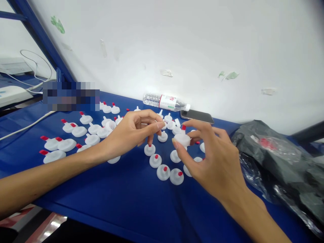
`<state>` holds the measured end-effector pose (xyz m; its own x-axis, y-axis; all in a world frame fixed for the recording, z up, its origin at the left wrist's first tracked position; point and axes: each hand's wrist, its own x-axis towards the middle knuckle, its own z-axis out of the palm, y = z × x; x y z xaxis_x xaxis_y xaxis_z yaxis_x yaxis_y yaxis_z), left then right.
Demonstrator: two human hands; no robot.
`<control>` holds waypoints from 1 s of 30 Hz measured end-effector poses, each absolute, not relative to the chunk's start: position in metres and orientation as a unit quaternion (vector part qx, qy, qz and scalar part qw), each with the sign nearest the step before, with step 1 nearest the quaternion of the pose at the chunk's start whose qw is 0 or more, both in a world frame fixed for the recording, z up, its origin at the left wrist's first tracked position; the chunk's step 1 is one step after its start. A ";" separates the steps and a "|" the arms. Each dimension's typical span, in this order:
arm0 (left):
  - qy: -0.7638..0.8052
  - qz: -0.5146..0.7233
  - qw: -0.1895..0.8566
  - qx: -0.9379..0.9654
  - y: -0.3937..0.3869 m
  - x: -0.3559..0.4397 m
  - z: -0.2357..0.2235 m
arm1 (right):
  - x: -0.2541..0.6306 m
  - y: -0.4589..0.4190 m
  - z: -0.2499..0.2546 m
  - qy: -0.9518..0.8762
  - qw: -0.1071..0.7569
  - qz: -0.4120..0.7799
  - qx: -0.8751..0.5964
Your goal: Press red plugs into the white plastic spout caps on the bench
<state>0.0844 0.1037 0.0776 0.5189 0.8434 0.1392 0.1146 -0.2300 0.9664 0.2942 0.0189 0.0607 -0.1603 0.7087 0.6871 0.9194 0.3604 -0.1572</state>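
My right hand (pixel 217 162) pinches a white nozzle cap (pixel 182 139) by its round base, between thumb and fingers. The cap is upright above the table, a small red tip (pixel 183 128) on its spout. My left hand (pixel 138 126) is just left of it, fingers curled and thumb pressed toward the index finger; whatever lies in that pinch, if anything, is hidden. Below the hands, several red-tipped nozzle caps (pixel 163 172) stand in a curved row on the blue table (pixel 121 206). A cap without a red tip (pixel 162 136) stands between my hands.
More caps, some red-tipped (pixel 66 144), spread to the left. A loose red tip (pixel 128 109) lies farther back. Against the wall are a lying water bottle (pixel 168 102) and a phone (pixel 197 116). A dark plastic bag (pixel 275 158) occupies the right; a white cable (pixel 27 125) crosses the left.
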 end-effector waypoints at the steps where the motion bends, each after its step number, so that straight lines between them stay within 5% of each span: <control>1: 0.344 0.352 0.517 0.701 0.104 0.084 0.078 | 0.294 0.019 0.061 -0.747 0.350 -0.150 -0.545; 30: 0.341 0.349 0.514 0.705 0.104 0.085 0.078 | 0.303 0.025 0.056 -0.707 0.271 -0.134 -0.640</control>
<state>0.0851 0.1045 0.0776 0.5230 0.8404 0.1421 0.1224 -0.2391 0.9632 0.3029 0.0247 0.0561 -0.0350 0.8315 0.5544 0.9768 0.1458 -0.1569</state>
